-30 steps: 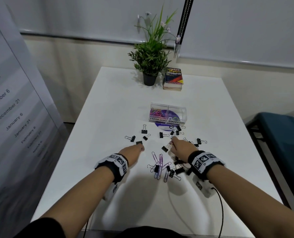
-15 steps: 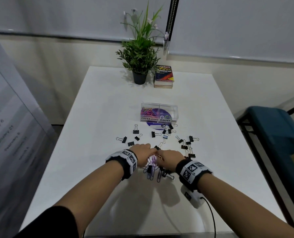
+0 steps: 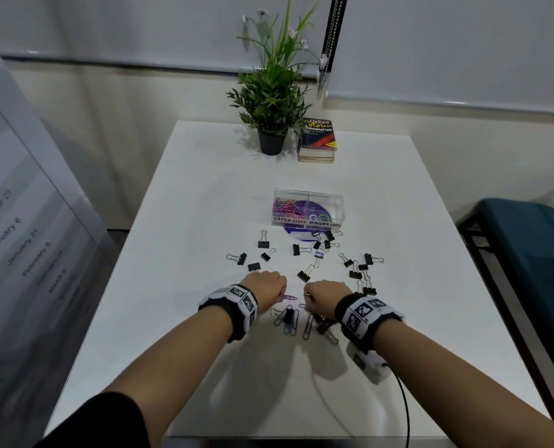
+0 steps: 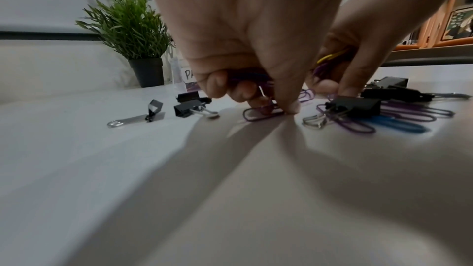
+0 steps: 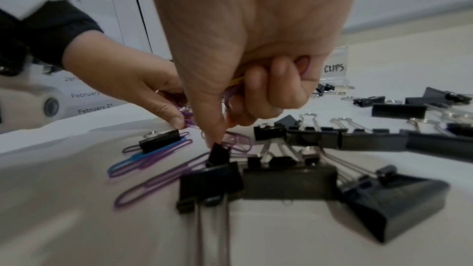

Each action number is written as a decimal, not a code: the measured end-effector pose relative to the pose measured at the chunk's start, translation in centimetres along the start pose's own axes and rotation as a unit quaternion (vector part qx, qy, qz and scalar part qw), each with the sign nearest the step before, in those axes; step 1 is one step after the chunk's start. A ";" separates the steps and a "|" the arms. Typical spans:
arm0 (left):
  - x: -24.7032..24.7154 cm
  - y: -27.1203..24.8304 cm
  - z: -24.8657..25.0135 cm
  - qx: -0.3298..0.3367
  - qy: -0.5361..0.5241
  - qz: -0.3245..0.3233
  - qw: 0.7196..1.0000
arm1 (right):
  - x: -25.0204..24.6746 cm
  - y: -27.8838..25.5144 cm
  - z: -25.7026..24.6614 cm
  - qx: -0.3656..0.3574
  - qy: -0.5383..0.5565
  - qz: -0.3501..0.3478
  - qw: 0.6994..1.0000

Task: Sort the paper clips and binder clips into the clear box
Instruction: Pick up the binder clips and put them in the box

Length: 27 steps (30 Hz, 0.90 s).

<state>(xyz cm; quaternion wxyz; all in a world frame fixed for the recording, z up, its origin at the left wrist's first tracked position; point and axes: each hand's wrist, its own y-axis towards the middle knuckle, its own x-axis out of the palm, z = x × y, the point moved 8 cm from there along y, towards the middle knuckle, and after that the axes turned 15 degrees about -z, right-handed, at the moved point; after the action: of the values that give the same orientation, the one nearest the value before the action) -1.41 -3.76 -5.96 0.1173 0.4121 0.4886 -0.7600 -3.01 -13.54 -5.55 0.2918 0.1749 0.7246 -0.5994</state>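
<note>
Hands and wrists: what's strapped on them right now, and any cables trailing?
Left hand and right hand are bare. Each wrist wears a black band with white panels bearing black square-pattern markers. A black cable trails from the right wrist's white unit. A black sleeve covers the left upper arm.

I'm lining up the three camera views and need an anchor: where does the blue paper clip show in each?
Head: blue paper clip, low centre, between the wrists, under a small black binder clip.
Left wrist: blue paper clip, right of centre, behind the same binder clip.
Right wrist: blue paper clip, left of centre, under that binder clip.
Shared landmark: that binder clip.
</note>
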 end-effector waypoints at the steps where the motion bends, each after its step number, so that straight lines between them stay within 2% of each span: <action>1: 0.0 -0.1 -0.3 -0.005 -0.011 -0.002 1.000 | 0.0 0.0 0.1 0.001 0.007 0.004 1.000; 6: 0.6 -0.8 -2.0 -0.035 -0.092 -0.005 0.995 | -0.5 -0.5 0.3 -0.012 0.081 0.026 0.996; 9: 0.9 -1.7 -3.0 -0.060 -0.139 -0.018 0.988 | -0.5 -1.0 0.3 -0.037 0.102 0.022 0.994; 12: 1.4 -2.2 -3.3 -0.058 -0.192 -0.029 0.979 | 0.1 -1.4 0.5 -0.049 0.103 0.006 0.993; 18: 0.8 -2.8 -1.8 -0.041 -0.208 0.025 0.977 | 2.3 -2.8 0.3 -0.081 0.105 -0.038 0.990; 22: 0.9 -2.9 -0.1 -0.035 -0.195 0.032 0.980 | 3.5 -3.6 -0.6 -0.087 0.011 -0.014 0.996; 25: 1.9 -2.6 0.8 -0.024 -0.191 0.007 0.981 | 3.8 -3.7 -1.1 -0.078 -0.090 0.008 0.993; 27: 2.6 -2.4 1.2 -0.014 -0.177 -0.019 0.984 | 3.9 -3.6 -1.1 -0.070 -0.114 0.008 0.991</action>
<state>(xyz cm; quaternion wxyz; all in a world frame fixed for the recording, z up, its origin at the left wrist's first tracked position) -5.07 -2.95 -6.12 0.1934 0.2601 0.4788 -0.8159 -8.40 -13.60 -5.14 0.3890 0.0906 0.7254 -0.5606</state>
